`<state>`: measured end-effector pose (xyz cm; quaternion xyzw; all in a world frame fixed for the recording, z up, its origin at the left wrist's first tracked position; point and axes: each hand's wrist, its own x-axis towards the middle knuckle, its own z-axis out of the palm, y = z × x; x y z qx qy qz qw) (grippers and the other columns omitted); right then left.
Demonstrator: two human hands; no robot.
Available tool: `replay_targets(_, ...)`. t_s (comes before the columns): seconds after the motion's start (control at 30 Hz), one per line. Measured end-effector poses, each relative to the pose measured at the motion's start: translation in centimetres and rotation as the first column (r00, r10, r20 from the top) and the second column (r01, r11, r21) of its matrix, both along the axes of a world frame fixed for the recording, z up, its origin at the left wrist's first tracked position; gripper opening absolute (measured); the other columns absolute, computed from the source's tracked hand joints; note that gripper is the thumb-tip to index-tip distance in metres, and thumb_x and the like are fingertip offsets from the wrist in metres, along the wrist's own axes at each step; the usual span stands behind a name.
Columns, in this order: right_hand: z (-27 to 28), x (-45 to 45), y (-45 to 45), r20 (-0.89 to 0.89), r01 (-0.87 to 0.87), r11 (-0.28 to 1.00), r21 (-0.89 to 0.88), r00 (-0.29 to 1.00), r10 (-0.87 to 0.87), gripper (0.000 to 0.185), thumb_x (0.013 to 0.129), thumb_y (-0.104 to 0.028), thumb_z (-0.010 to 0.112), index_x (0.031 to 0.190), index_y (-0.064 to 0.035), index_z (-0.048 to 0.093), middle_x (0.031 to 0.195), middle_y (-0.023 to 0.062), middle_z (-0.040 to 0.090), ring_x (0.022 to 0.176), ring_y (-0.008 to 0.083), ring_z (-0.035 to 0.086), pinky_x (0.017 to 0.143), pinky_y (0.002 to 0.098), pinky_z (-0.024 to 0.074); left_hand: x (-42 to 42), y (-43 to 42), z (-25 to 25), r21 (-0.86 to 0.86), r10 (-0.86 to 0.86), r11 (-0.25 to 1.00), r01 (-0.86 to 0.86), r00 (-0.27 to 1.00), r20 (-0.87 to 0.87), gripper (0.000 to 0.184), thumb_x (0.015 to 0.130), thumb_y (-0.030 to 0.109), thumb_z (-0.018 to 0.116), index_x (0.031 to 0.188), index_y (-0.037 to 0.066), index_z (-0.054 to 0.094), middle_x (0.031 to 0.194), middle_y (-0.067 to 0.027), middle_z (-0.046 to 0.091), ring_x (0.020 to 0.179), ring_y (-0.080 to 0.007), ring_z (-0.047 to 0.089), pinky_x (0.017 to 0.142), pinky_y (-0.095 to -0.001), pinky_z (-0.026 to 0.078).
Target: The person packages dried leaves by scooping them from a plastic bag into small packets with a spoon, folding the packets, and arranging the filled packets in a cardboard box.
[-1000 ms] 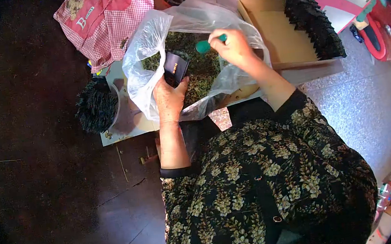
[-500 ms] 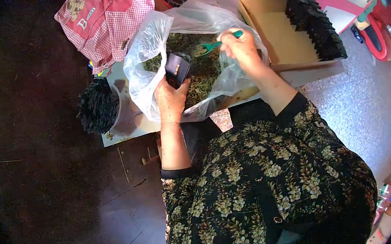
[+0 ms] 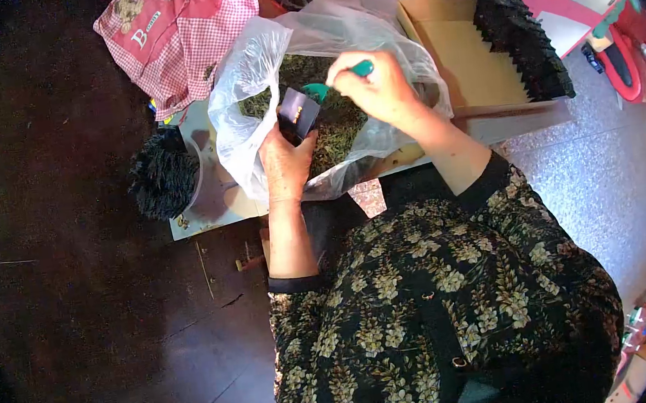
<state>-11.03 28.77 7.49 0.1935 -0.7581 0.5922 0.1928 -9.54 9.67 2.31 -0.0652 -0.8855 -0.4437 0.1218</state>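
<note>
My left hand is closed around a small black packet with small gold marks. Its mouth tilts up inside a large clear plastic bag. Dry, loose greenish-brown plant material fills the bottom of the bag. A green plastic spoon is pinched in my right hand. The spoon's bowl is right beside the packet's upper edge; whether anything lies in it I cannot make out.
A shallow cardboard box on the right holds a row of black packets. At left, a bundle of thin black pieces sits in a clear container. Pink checked cloth hangs over the table's far left side.
My right hand has moved left with the green spoon, bringing its bowl from over the plant material to the packet. My left hand keeps hold of the packet, nearly in place.
</note>
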Motion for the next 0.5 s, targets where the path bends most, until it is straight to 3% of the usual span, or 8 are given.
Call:
replay_targets(0.07,0.2,0.0,-0.6,-0.151,-0.036,0.994,0.101,0.987,0.051,0.005,0.079,-0.003,0.059,0.079,-0.0013,0.064,0.065,0.0045,0.060,0.062,0.0089,0.057,0.055,0.0255,0.0437,-0.1,-0.2,-0.4,-0.015,0.000,1.000,0.000,1.000,0.009,0.061,0.063,0.009,0.079,0.117,-0.001,0.053,0.096,-0.0200,0.063,0.090,-0.0336,0.063,0.081,-0.0401,0.048)
replay_targets(0.23,1.3,0.7,-0.2,-0.245,-0.140,0.921,0.365,0.939,0.240,0.005,0.077,-0.001,0.061,0.082,-0.0011,0.063,0.077,0.0081,0.065,0.068,0.0169,0.062,0.060,0.0293,0.0478,0.0,-0.1,-0.5,0.041,-0.016,0.999,0.017,1.000,-0.025,0.059,0.063,0.010,0.080,0.115,-0.002,0.054,0.097,-0.0196,0.064,0.091,-0.0332,0.062,0.082,-0.0399,0.049)
replay_targets(0.37,1.6,1.5,1.1,-0.113,0.017,1.000,0.012,0.993,-0.015,0.009,0.079,0.000,0.060,0.087,-0.0011,0.066,0.081,0.0045,0.066,0.073,0.0092,0.060,0.064,0.0235,0.0466,0.1,-0.3,0.0,0.056,-0.011,0.998,0.008,0.998,0.067,0.056,0.064,0.009,0.080,0.113,-0.003,0.055,0.095,-0.0193,0.063,0.089,-0.0309,0.063,0.083,-0.0386,0.048)
replay_targets(0.43,0.5,0.6,2.5,-0.099,0.136,0.988,0.077,0.987,-0.128,0.009,0.080,0.000,0.060,0.087,-0.0013,0.066,0.082,0.0048,0.066,0.074,0.0091,0.060,0.065,0.0227,0.0467,0.5,0.3,0.9,0.122,-0.024,0.992,0.034,0.996,-0.086,0.048,0.068,0.014,0.079,0.109,-0.004,0.060,0.093,-0.0170,0.068,0.086,-0.0266,0.066,0.080,-0.0340,0.049)
replay_targets(0.47,0.2,0.5,2.9,-0.006,0.093,0.988,0.123,0.996,-0.093,0.009,0.081,-0.001,0.060,0.087,-0.0015,0.066,0.084,0.0058,0.067,0.075,0.0098,0.060,0.068,0.0235,0.0477,0.5,0.5,1.0,0.111,-0.019,0.993,0.030,0.995,-0.102,0.055,0.069,0.015,0.079,0.116,-0.003,0.057,0.095,-0.0167,0.068,0.086,-0.0270,0.066,0.081,-0.0341,0.049)
replay_targets(0.5,-0.8,-0.1,2.7,-0.225,0.165,0.965,0.202,0.967,-0.118,0.009,0.082,-0.002,0.060,0.088,-0.0015,0.066,0.085,0.0065,0.068,0.075,0.0139,0.063,0.069,0.0262,0.0494,0.4,0.6,0.9,0.102,-0.014,0.994,0.026,0.993,-0.116,0.062,0.070,0.016,0.079,0.123,-0.003,0.053,0.097,-0.0163,0.068,0.086,-0.0273,0.065,0.082,-0.0341,0.049)
